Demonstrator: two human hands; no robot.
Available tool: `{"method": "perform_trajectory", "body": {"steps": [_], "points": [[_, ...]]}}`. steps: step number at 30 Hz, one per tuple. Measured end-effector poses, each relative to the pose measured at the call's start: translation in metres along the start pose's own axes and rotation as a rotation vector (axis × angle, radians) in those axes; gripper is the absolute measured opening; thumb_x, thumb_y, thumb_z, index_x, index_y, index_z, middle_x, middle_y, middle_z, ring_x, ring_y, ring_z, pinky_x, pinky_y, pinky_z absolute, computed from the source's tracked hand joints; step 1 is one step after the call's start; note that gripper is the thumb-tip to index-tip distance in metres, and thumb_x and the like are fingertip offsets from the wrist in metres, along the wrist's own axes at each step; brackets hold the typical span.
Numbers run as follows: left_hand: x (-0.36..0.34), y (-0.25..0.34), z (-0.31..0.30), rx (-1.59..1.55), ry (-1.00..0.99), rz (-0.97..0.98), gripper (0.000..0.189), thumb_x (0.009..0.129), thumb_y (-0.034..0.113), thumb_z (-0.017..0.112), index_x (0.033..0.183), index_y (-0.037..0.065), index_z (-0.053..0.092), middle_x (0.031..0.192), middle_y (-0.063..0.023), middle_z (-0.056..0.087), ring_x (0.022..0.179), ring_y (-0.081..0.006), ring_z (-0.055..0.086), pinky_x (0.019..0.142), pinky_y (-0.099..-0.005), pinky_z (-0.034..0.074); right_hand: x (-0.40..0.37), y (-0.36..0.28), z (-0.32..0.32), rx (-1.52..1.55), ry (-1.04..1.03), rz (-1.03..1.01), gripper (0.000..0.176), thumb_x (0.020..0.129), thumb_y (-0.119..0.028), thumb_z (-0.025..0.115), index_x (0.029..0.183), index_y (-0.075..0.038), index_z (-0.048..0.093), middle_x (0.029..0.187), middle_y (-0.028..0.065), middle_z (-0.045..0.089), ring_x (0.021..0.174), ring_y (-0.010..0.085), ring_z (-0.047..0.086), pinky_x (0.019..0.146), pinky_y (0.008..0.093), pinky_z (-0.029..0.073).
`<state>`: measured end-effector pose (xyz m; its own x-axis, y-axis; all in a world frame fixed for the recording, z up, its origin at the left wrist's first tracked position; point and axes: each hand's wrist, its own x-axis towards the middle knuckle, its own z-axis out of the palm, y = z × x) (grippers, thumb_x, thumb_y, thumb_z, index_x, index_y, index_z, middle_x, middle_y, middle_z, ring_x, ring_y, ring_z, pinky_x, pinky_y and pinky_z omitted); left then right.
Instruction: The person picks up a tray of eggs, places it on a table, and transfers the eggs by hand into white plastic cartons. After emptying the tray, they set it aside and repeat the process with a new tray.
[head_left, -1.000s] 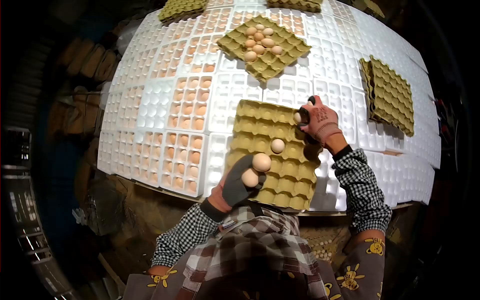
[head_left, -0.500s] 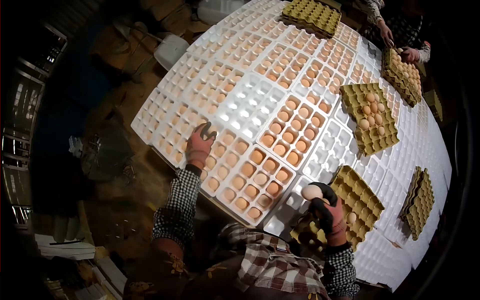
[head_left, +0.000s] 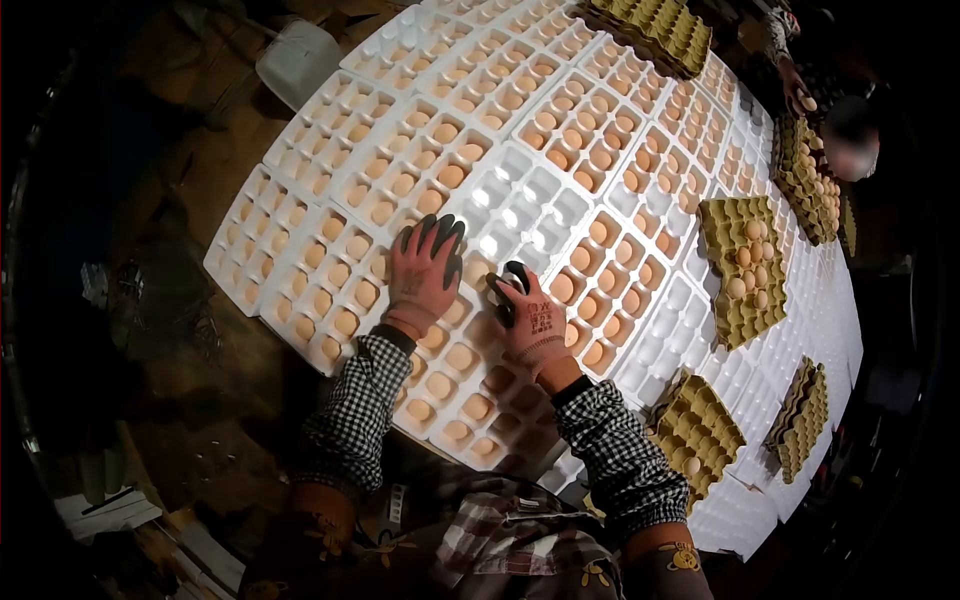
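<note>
My left hand (head_left: pixel 425 268), in a pink and black glove, lies palm down with fingers spread on brown eggs in a white plastic tray (head_left: pixel 330 300) at the table's near edge. Just to its right, my right hand (head_left: pixel 527 318) is curled down over a neighbouring tray cell. Its black fingertips close around an egg (head_left: pixel 498 290) that is mostly hidden. An empty white tray (head_left: pixel 520 200) lies just beyond both hands.
Many white trays of eggs cover the table. A cardboard tray (head_left: pixel 700 435) with one egg sits near right, and another (head_left: pixel 745 260) holding several eggs lies further out. Cardboard stacks (head_left: pixel 800 420) stand at right. Another person's hand (head_left: pixel 800 95) works at the far right.
My view swung left from the cardboard tray. My right hand left that tray and came down on the white tray. My left hand shifted right and spread flat on the eggs.
</note>
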<state>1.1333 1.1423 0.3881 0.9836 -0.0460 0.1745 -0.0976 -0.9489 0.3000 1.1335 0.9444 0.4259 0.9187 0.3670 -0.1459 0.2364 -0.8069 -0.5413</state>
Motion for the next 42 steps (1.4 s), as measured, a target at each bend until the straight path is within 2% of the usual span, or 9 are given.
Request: {"method": "perform_trajectory", "body": {"steps": [8, 15, 18, 21, 27, 29, 31, 37, 42], "points": [[-0.004, -0.006, 0.012, 0.032, -0.009, -0.009, 0.053, 0.077, 0.028, 0.063, 0.129, 0.017, 0.054, 0.139, -0.0114, 0.046, 0.133, -0.0324, 0.035, 0.111, -0.0498, 0.024, 0.039, 0.020, 0.024, -0.200, 0.193, -0.033, 0.061, 0.074, -0.032, 0.070, 0.131, -0.018, 0.053, 0.141, 0.0162, 0.040, 0.133, 0.0385, 0.029, 0.109, 0.0554, 0.018], [-0.001, -0.015, 0.024, -0.028, 0.099, 0.155, 0.055, 0.082, 0.014, 0.059, 0.136, 0.016, 0.050, 0.145, -0.0073, 0.043, 0.133, -0.0324, 0.035, 0.113, -0.0451, 0.024, -0.150, 0.044, -0.070, 0.098, 0.446, 0.106, 0.070, 0.068, -0.030, 0.077, 0.130, -0.010, 0.051, 0.138, 0.0220, 0.040, 0.130, 0.0410, 0.035, 0.109, 0.0493, 0.028], [-0.011, -0.021, 0.041, 0.057, 0.107, 0.059, 0.059, 0.081, 0.014, 0.060, 0.138, 0.013, 0.046, 0.143, -0.0126, 0.042, 0.131, -0.0346, 0.036, 0.112, -0.0475, 0.025, -0.267, 0.096, -0.140, -0.091, 0.777, 0.613, 0.063, 0.065, -0.027, 0.078, 0.120, -0.005, 0.055, 0.123, 0.0187, 0.050, 0.116, 0.0383, 0.047, 0.096, 0.0455, 0.039], [-0.024, 0.056, 0.016, -0.033, 0.193, 0.063, 0.061, 0.079, 0.013, 0.064, 0.136, 0.007, 0.045, 0.138, -0.0171, 0.044, 0.127, -0.0380, 0.038, 0.109, -0.0483, 0.027, -0.333, 0.160, -0.146, -0.267, 0.365, 0.964, 0.057, 0.065, -0.026, 0.079, 0.116, -0.008, 0.060, 0.117, 0.0166, 0.055, 0.100, 0.0331, 0.058, 0.083, 0.0434, 0.048], [-0.133, 0.281, -0.034, -0.594, -0.485, 0.394, 0.066, 0.075, 0.030, 0.070, 0.133, 0.004, 0.049, 0.134, -0.0242, 0.045, 0.121, -0.0409, 0.044, 0.105, -0.0447, 0.035, -0.349, 0.238, -0.165, 0.590, 0.540, 0.587, 0.040, 0.067, -0.023, 0.079, 0.105, -0.015, 0.068, 0.109, 0.0109, 0.061, 0.092, 0.0305, 0.062, 0.077, 0.0429, 0.051], [-0.175, 0.317, -0.020, -0.610, -0.611, 0.281, 0.084, 0.071, 0.033, 0.075, 0.140, 0.002, 0.038, 0.140, -0.0259, 0.037, 0.125, -0.0437, 0.040, 0.105, -0.0470, 0.036, -0.335, 0.222, -0.199, 0.197, 0.228, 0.459, 0.049, 0.066, -0.029, 0.081, 0.109, -0.012, 0.065, 0.103, 0.0084, 0.061, 0.098, 0.0277, 0.059, 0.083, 0.0393, 0.048], [-0.211, 0.333, 0.000, -0.590, -0.540, 0.147, 0.088, 0.070, 0.030, 0.076, 0.140, -0.001, 0.035, 0.140, -0.0270, 0.036, 0.127, -0.0446, 0.039, 0.105, -0.0473, 0.036, -0.333, 0.225, -0.186, -0.351, 0.010, 0.246, 0.059, 0.065, -0.038, 0.081, 0.115, -0.015, 0.061, 0.104, 0.0059, 0.061, 0.102, 0.0267, 0.056, 0.087, 0.0394, 0.045], [-0.227, 0.354, 0.012, -0.656, -0.283, -0.078, 0.064, 0.078, 0.018, 0.064, 0.135, -0.002, 0.043, 0.131, -0.0255, 0.050, 0.119, -0.0418, 0.050, 0.101, -0.0420, 0.041, -0.342, 0.247, -0.219, -0.344, -0.155, -0.130, 0.057, 0.066, -0.041, 0.079, 0.114, -0.016, 0.061, 0.103, 0.0044, 0.063, 0.098, 0.0261, 0.058, 0.086, 0.0391, 0.046], [-0.233, 0.354, 0.017, -0.665, -0.228, -0.118, 0.058, 0.079, 0.014, 0.061, 0.134, 0.002, 0.045, 0.125, -0.0217, 0.056, 0.114, -0.0386, 0.055, 0.097, -0.0395, 0.044, -0.259, 0.296, -0.246, 0.805, 0.445, 0.111, 0.036, 0.071, -0.021, 0.080, 0.099, -0.002, 0.068, 0.091, 0.0105, 0.070, 0.078, 0.0182, 0.066, 0.073, 0.0293, 0.052]]}}
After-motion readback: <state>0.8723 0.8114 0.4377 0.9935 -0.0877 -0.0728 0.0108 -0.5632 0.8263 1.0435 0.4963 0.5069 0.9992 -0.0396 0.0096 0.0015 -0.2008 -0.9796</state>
